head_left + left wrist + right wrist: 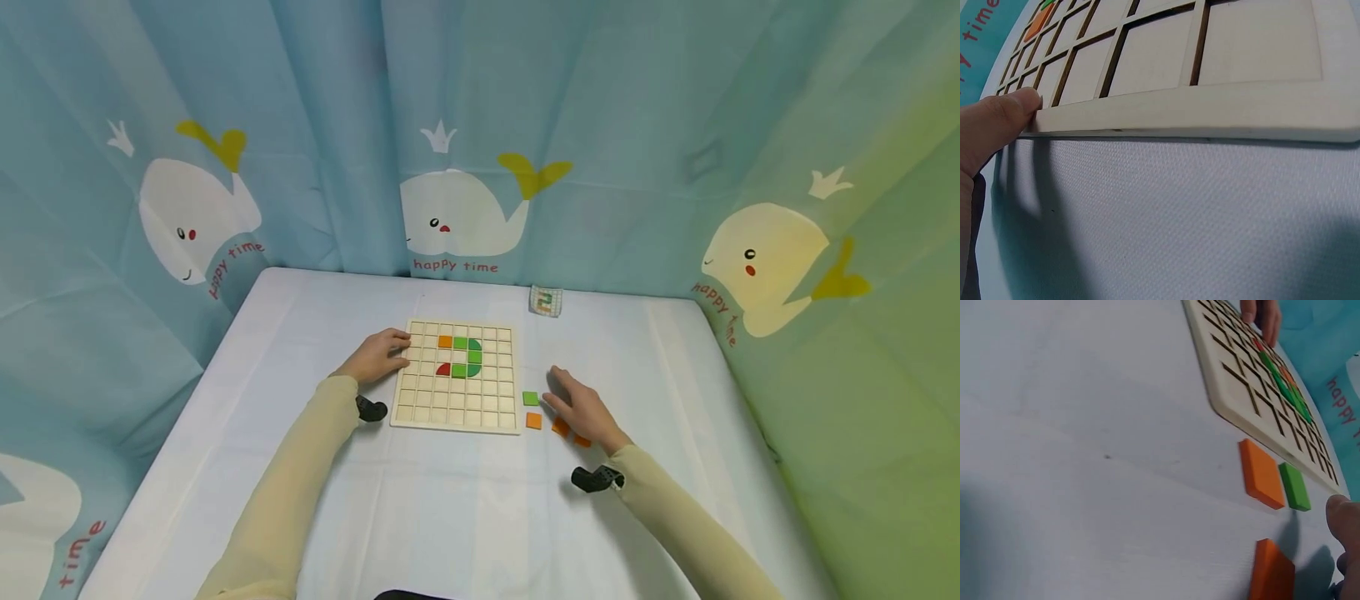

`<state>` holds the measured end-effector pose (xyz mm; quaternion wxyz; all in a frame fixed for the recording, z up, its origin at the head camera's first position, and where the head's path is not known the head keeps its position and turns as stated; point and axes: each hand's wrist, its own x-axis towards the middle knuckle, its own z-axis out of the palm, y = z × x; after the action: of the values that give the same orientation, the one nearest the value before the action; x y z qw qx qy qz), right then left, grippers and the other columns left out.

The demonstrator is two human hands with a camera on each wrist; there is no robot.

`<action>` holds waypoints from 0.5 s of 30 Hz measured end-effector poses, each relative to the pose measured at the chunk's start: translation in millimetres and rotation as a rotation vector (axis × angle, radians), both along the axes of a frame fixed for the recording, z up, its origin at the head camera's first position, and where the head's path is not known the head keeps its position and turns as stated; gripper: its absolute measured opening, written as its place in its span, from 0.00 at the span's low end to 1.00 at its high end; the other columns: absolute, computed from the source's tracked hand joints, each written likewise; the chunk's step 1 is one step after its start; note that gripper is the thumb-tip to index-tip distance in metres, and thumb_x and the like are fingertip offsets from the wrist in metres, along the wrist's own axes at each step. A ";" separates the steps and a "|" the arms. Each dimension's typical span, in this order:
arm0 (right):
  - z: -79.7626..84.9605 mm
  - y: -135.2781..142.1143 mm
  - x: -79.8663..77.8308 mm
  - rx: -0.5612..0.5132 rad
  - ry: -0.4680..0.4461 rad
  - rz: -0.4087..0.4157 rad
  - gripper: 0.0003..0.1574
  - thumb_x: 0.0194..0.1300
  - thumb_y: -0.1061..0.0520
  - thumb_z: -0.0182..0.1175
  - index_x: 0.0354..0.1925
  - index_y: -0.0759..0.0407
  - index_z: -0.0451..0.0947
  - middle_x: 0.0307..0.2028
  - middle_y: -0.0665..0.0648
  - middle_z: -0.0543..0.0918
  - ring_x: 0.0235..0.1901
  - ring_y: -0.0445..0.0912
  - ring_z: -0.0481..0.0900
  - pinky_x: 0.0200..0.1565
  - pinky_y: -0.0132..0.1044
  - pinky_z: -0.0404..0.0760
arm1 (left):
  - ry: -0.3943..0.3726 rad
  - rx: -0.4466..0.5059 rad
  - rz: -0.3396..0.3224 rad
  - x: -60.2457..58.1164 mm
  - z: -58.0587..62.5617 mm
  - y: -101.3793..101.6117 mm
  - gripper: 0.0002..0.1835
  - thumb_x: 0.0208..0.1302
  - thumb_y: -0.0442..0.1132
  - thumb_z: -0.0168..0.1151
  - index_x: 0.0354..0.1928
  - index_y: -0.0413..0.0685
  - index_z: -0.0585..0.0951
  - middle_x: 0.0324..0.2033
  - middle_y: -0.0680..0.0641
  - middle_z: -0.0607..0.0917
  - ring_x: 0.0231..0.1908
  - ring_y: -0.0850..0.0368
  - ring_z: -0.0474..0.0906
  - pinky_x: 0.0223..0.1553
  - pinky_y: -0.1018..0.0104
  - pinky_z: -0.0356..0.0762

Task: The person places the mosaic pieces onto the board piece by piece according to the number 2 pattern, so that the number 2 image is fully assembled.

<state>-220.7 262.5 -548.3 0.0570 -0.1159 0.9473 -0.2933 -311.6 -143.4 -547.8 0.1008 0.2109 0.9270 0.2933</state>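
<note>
A pale wooden grid board [457,417] lies flat on the table. In its cells are an orange square tile [446,342], several green pieces [461,342], some with rounded edges, and a red quarter-round piece [444,369]. My left hand [372,357] rests on the board's left rim, its thumb [1019,106] touching the frame in the left wrist view. My right hand [583,408] hovers low over the table right of the board, fingers extended, holding nothing visible. Near it lie a loose green square tile [530,398] and several orange square tiles [533,421], some partly hidden beneath the hand.
Toward the back of the white-covered table [450,500] lies a small card [546,302] printed with a grid and a coloured figure. A blue curtain [465,100] with whale prints hangs behind and around the table. Black wrist mounts [596,479] sit on both arms.
</note>
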 end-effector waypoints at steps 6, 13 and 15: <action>-1.7 -5.8 4.0 0.012 0.001 0.034 0.42 0.72 0.49 0.57 0.73 0.66 0.56 0.72 0.66 0.59 0.72 0.62 0.53 0.72 0.57 0.56 | 0.002 0.004 0.005 -0.1 -0.3 -0.3 0.26 0.68 0.41 0.63 0.64 0.35 0.74 0.66 0.41 0.71 0.68 0.43 0.63 0.71 0.51 0.60; -2.8 -9.3 6.3 -0.007 0.047 0.094 0.36 0.71 0.52 0.59 0.69 0.68 0.64 0.71 0.66 0.62 0.72 0.63 0.53 0.71 0.60 0.56 | -0.003 -0.001 0.008 0.5 -1.1 -0.1 0.27 0.68 0.42 0.63 0.64 0.36 0.74 0.66 0.41 0.70 0.68 0.43 0.63 0.71 0.50 0.60; -3.3 -10.0 6.3 -0.011 0.062 0.108 0.33 0.70 0.53 0.60 0.67 0.67 0.68 0.70 0.66 0.63 0.71 0.63 0.54 0.70 0.60 0.56 | -0.001 -0.001 0.006 0.9 -0.9 0.0 0.27 0.68 0.42 0.63 0.64 0.36 0.74 0.66 0.41 0.71 0.68 0.43 0.63 0.71 0.50 0.60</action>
<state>-214.3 252.5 -551.6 0.0428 -0.1761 0.9393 -0.2913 -310.7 -143.4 -548.8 0.1002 0.2079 0.9278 0.2932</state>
